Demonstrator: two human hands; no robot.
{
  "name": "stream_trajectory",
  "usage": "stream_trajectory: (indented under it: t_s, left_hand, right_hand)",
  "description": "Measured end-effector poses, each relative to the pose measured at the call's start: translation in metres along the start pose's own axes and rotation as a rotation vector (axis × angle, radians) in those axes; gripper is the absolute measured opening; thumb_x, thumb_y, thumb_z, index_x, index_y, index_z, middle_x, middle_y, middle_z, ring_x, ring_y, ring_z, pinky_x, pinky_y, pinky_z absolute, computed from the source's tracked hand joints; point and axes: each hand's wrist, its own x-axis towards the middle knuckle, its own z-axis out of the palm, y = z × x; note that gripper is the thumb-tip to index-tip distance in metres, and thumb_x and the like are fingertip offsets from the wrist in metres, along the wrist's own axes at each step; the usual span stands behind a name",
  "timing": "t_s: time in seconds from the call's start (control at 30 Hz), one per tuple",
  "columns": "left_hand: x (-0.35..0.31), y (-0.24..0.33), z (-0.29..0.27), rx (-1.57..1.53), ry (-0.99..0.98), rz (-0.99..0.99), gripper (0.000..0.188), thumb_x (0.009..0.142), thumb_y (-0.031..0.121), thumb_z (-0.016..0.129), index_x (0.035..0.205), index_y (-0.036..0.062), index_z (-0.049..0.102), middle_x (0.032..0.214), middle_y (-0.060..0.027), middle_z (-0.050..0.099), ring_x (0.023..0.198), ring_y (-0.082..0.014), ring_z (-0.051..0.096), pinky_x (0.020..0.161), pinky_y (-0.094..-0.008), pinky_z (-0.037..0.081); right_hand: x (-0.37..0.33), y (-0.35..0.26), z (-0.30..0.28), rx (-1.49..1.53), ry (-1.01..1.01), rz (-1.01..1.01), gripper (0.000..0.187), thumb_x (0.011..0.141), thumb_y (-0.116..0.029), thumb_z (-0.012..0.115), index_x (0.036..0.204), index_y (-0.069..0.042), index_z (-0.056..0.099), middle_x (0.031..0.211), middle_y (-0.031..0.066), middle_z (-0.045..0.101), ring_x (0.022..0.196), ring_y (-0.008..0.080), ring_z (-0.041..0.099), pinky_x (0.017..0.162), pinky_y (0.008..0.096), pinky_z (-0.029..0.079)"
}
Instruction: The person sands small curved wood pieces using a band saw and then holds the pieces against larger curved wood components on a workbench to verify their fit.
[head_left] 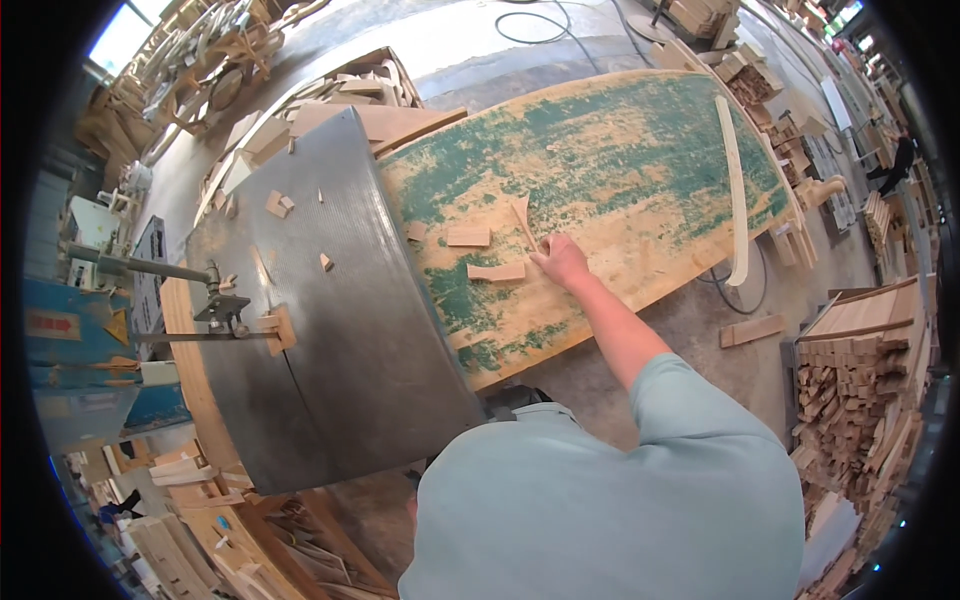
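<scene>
My right hand (562,262) reaches over the worn green tabletop (640,130), its fingers closed on the near end of a thin, curved piece of wood (524,222). Just left of that hand lie two small wooden blocks: a plain rectangular block (468,237) and, nearer me, a block with a curved edge (496,272). Of my left hand (411,508), only a sliver of skin shows beside my shirt, and its fingers are hidden.
Left of the board is a band saw's grey metal table (350,350), with its blade guide (222,305) and scattered offcuts. A long curved wooden strip (735,190) lies along the board's right end. Stacked wood pieces (850,390) stand at the right, and an offcut bin (375,85) sits behind.
</scene>
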Motion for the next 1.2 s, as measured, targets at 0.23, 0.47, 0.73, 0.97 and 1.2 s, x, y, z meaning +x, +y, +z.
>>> stream_trajectory:
  t_s: [0.23,0.47,0.73,0.97,1.2]
  left_hand:
    - [-0.013,-0.033,0.016,-0.039,0.009,0.007,0.022,0.086,0.02,0.068,0.093,-0.0008,0.071,0.089,-0.0115,0.072,0.082,-0.0224,0.068,0.077,-0.0375,0.053]
    - [-0.026,-0.103,0.036,-0.117,0.063,0.111,0.022,0.085,0.02,0.069,0.092,-0.001,0.071,0.087,-0.0106,0.072,0.08,-0.0211,0.068,0.076,-0.0367,0.053]
    - [-0.083,-0.101,-0.022,-0.231,0.272,0.405,0.028,0.092,0.019,0.057,0.076,-0.0014,0.065,0.071,-0.0044,0.061,0.068,-0.0155,0.056,0.064,-0.0368,0.045]
    - [-0.211,-0.277,-0.072,-0.886,0.742,0.12,0.029,0.094,0.025,0.067,0.104,-0.0009,0.076,0.085,-0.0067,0.073,0.077,-0.0113,0.064,0.073,-0.0288,0.053]
    - [-0.308,-0.348,-0.111,-1.288,0.995,-0.019,0.039,0.096,0.017,0.066,0.13,-0.0012,0.062,0.11,-0.0103,0.071,0.094,-0.0131,0.065,0.08,-0.0276,0.055]
  right_hand:
    - [-0.02,0.006,0.015,0.755,0.036,0.101,0.027,0.097,-0.029,0.063,0.104,-0.002,0.065,0.086,0.0127,0.071,0.077,0.0251,0.069,0.071,0.0348,0.054]
    - [-0.176,-0.071,-0.023,1.196,-0.337,-0.063,0.02,0.106,-0.021,0.053,0.101,-0.002,0.058,0.077,0.0078,0.066,0.065,0.012,0.062,0.062,0.0248,0.051]
    - [-0.377,-0.204,0.079,1.202,-1.344,-0.164,0.023,0.107,-0.022,0.051,0.093,-0.005,0.057,0.07,0.0022,0.06,0.058,0.0125,0.051,0.056,0.028,0.042]
    - [-0.586,-0.288,0.208,0.885,-1.9,-0.105,0.02,0.108,-0.021,0.049,0.106,-0.004,0.058,0.07,0.0024,0.054,0.062,0.0122,0.048,0.058,0.0283,0.037]
    - [-0.728,-0.335,0.284,-0.086,-1.991,-0.71,0.02,0.098,-0.023,0.059,0.087,-0.008,0.065,0.072,-0.0054,0.058,0.066,0.0047,0.05,0.06,0.0225,0.04]
